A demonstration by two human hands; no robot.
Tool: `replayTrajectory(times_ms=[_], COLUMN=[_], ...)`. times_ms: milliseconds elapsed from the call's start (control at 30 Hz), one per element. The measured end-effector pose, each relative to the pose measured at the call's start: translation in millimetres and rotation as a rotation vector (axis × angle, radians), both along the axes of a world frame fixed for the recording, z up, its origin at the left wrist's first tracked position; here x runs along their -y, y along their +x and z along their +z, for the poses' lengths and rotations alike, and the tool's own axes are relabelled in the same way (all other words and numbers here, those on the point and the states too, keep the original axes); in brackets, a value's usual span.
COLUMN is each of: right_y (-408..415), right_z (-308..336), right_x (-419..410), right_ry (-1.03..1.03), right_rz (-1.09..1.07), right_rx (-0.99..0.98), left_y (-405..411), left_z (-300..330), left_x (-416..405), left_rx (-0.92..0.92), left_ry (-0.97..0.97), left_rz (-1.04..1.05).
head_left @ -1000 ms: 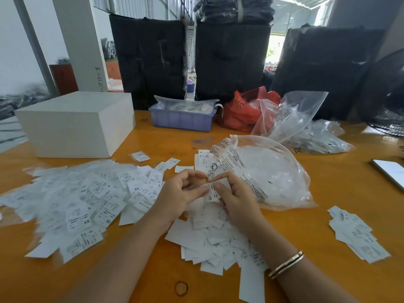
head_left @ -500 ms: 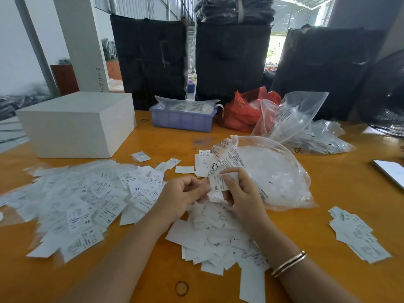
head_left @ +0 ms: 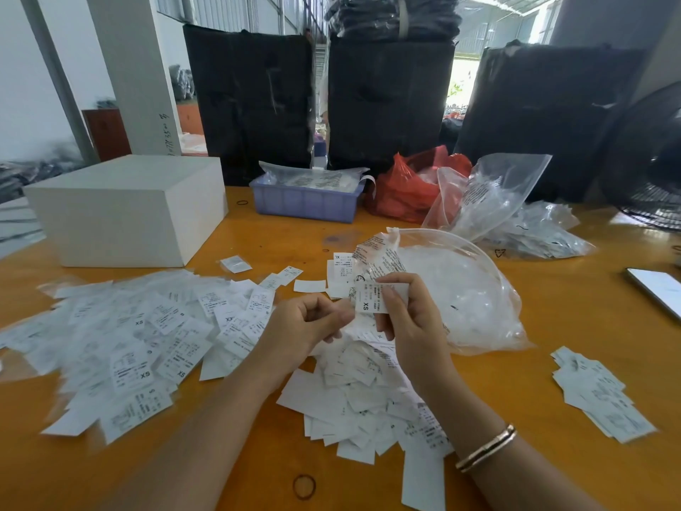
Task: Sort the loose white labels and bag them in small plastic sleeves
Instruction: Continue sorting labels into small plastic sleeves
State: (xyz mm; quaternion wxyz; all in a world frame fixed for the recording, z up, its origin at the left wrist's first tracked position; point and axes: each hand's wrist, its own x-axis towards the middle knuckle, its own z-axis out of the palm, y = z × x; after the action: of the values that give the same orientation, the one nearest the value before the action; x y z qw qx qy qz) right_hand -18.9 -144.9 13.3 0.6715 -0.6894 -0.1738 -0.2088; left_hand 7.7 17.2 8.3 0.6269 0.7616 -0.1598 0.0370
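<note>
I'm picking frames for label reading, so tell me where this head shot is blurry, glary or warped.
Head view: the label in the right hand reads sharply, XS; the left label pile smears toward the edge; daylight blows out behind the black bundles; wide-angle bends the pillar.

Fan (head_left: 648, 167) cut off; label print (head_left: 372, 295) illegible

White black-printed labels (head_left: 140, 348), orange table (head_left: 552, 319), lilac tray (head_left: 306, 206), red bag (head_left: 405, 186)

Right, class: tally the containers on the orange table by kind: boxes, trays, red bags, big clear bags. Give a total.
White box: 1
Blue tray: 1
Red bag: 1
Big clear bags: 2, one upright, one lying flat
Total: 5
</note>
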Motion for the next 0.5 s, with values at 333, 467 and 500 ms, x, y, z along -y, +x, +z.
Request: replayTrajectory(times_ms=[333,467,500], right_y=[0.2,-0.4,-0.1], right_z=[1.4,3.2,2.8], right_x=[2.4,2.0,1.5], right_ry=[-0.011,-0.021,-0.036], right_rz=[-0.081,-0.06,-0.054], right_rx=[0.008,0.039,0.042], left_y=[-3.3,-3.3,-3.7], left_z=[2.5,4.5,4.6], left_x=[0.9,2.1,2.5], left_rx=[0.034,0.021,0.015], left_ry=[-0.02,-0.012,-0.01], left_rz=[-0.038,-0.056,-0.059])
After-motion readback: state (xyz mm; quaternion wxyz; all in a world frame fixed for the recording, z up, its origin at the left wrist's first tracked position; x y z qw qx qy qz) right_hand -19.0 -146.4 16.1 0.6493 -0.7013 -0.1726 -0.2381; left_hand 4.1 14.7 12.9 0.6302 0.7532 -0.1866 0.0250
